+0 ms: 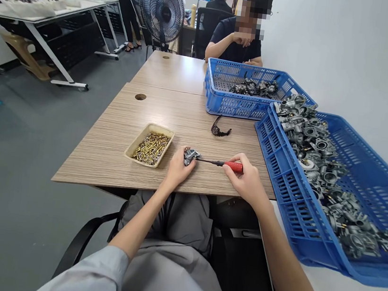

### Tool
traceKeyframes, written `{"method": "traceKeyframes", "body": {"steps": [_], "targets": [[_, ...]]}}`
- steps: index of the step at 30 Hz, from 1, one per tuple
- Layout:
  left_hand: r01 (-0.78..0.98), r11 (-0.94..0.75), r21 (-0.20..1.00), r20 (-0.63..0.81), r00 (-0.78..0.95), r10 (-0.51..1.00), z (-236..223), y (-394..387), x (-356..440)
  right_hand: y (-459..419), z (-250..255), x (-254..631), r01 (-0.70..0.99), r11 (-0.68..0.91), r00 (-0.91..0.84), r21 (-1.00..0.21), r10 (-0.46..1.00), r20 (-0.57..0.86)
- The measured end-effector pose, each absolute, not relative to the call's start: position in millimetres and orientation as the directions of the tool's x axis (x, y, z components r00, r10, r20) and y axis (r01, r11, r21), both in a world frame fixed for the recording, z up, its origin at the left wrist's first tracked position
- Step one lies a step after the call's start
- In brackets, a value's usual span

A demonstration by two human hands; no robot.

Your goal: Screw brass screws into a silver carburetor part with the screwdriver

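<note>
My left hand (pixel 178 166) is closed around a small grey metal casting (pixel 190 155) held against the wooden table (pixel 115 144). My right hand (pixel 246 180) grips the red handle of a screwdriver (pixel 233 166), whose dark shaft points left with its tip at the casting. A beige tray of small brass parts (pixel 151 145) lies just left of my left hand.
A big blue crate (pixel 283 176) with several grey castings stands at my right; a second blue crate (pixel 221 102) sits farther back. A black watch (pixel 220 131) lies mid-table. A person sits across the table. A black fan (pixel 162 8) and other work tables stand beyond.
</note>
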State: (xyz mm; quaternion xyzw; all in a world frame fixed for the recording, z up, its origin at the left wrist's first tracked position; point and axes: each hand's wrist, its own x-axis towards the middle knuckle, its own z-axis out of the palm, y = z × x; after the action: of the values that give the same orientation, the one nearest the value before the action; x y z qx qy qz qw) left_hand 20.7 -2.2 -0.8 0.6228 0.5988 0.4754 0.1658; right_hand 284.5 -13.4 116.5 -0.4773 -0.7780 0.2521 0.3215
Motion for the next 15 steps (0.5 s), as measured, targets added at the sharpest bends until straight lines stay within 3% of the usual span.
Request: {"method": "traceKeyframes", "body": {"steps": [15], "targets": [[0.588,-0.210,0.781,0.392,-0.200,0.898,-1.1,-1.5,19.8,-11.3,114.6,282.3,0.589,0.384,-0.314,-0.711,0.920,0.237]]}}
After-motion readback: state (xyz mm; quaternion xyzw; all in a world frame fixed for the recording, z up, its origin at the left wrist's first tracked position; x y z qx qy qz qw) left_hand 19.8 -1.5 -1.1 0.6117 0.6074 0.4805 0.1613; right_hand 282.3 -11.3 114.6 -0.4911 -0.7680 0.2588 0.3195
